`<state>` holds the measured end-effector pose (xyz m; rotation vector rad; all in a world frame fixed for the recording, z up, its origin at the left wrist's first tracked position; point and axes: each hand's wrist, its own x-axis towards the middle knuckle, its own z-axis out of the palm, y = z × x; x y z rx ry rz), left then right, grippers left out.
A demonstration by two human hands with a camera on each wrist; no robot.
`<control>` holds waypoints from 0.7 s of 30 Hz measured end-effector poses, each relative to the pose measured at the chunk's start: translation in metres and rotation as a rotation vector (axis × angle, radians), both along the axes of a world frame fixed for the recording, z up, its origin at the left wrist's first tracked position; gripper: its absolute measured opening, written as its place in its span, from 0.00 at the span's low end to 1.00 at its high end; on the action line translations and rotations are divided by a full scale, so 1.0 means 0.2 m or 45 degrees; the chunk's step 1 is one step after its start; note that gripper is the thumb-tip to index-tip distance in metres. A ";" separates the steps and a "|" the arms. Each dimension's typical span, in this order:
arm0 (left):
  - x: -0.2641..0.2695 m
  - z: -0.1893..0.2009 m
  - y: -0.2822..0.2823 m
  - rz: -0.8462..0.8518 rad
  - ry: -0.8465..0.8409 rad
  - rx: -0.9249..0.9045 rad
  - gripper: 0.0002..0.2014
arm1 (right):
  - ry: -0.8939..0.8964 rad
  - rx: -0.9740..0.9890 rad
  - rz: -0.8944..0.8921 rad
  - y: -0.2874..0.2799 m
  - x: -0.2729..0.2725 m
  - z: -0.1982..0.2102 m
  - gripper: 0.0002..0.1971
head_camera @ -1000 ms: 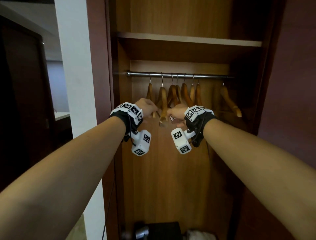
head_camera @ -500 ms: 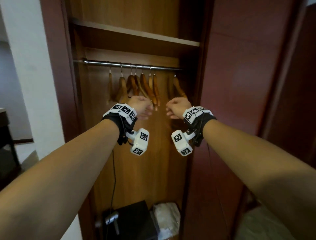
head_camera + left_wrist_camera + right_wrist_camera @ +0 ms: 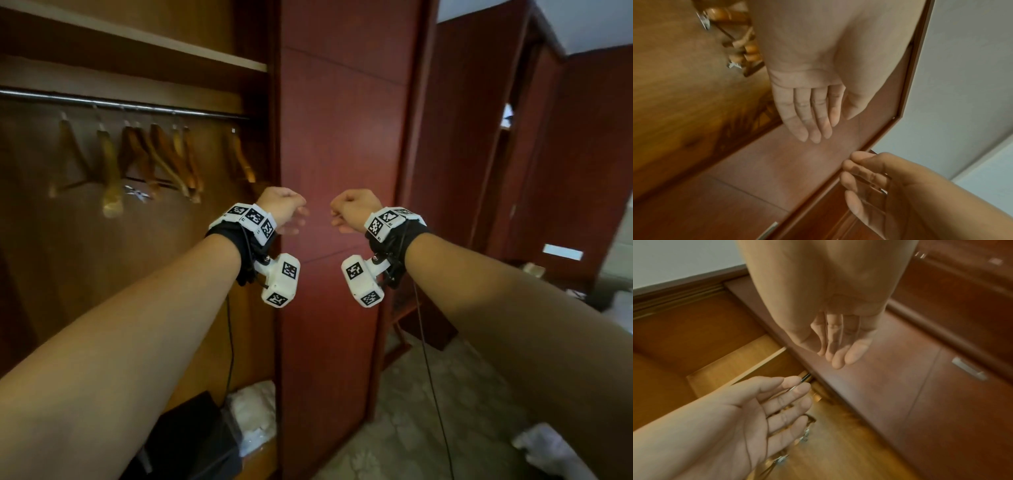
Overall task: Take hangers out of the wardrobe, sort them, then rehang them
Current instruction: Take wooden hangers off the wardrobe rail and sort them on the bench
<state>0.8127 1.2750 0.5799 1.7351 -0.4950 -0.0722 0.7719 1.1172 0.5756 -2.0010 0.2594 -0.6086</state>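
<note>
Several wooden hangers (image 3: 154,161) hang on the metal rail (image 3: 120,102) inside the wardrobe, at the left of the head view. One more hanger (image 3: 241,161) hangs apart at the rail's right end. My left hand (image 3: 284,209) and right hand (image 3: 352,209) are raised side by side in front of the red-brown door panel (image 3: 342,137), to the right of the hangers and clear of them. The left wrist view shows my left hand (image 3: 809,113) with straight fingers and nothing in it. My right hand (image 3: 838,345) hangs with loosely curled fingers, also holding nothing.
A wooden shelf (image 3: 137,44) runs above the rail. On the wardrobe floor stand a black box (image 3: 185,442) and a white bag (image 3: 255,418), with a black cable (image 3: 229,342) hanging down. Tiled floor (image 3: 428,394) and a white object (image 3: 548,448) lie to the right.
Both hands have drawn back from the hangers and moved right, in front of the door panel, holding nothing. The head view has swung to the right.
</note>
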 end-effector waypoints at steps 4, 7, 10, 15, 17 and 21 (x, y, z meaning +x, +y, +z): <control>-0.18 -0.03 -0.31 -0.072 0.048 -0.016 0.04 | -0.001 0.001 -0.109 -0.30 -0.25 -0.05 0.08; -0.39 -0.08 -0.61 -0.173 0.083 -0.009 0.04 | 0.023 0.020 -0.191 -0.59 -0.52 -0.08 0.08; -0.63 -0.12 -0.92 -0.269 0.103 -0.009 0.03 | 0.054 0.044 -0.280 -0.87 -0.80 -0.12 0.07; -0.99 -0.18 -1.37 -0.419 0.137 0.033 0.09 | 0.078 0.062 -0.415 -1.26 -1.24 -0.19 0.07; -1.12 -0.21 -1.54 -0.478 0.156 0.033 0.09 | 0.091 0.071 -0.465 -1.41 -1.40 -0.22 0.06; -1.36 -0.26 -1.85 -0.610 0.201 0.071 0.09 | 0.144 0.123 -0.571 -1.69 -1.67 -0.30 0.06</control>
